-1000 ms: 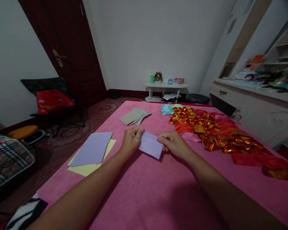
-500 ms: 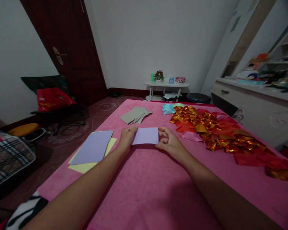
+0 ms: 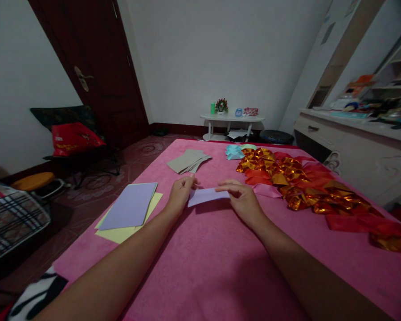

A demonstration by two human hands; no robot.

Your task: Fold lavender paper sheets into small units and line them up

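A small folded lilac paper (image 3: 207, 195) is held just above the pink tabletop (image 3: 214, 258) between both my hands. My left hand (image 3: 180, 192) pinches its left end with fingers closed. My right hand (image 3: 242, 198) grips the right end, fingers curled over the top edge. The paper now shows as a thin, nearly flat strip. A lilac sheet (image 3: 130, 205) lies on a yellow sheet (image 3: 120, 232) to the left of my left hand.
A fan of grey cards (image 3: 189, 161) lies beyond my hands. Red and gold foil ribbon (image 3: 307, 183) spreads along the right side, with light blue paper (image 3: 234, 152) at its far end. A white side table (image 3: 232, 119) and a dresser (image 3: 361, 151) stand past the table.
The lilac paper was turned from tilted to upright and facing me, then tipped down to nearly flat. My right hand's fingers moved over its top edge.
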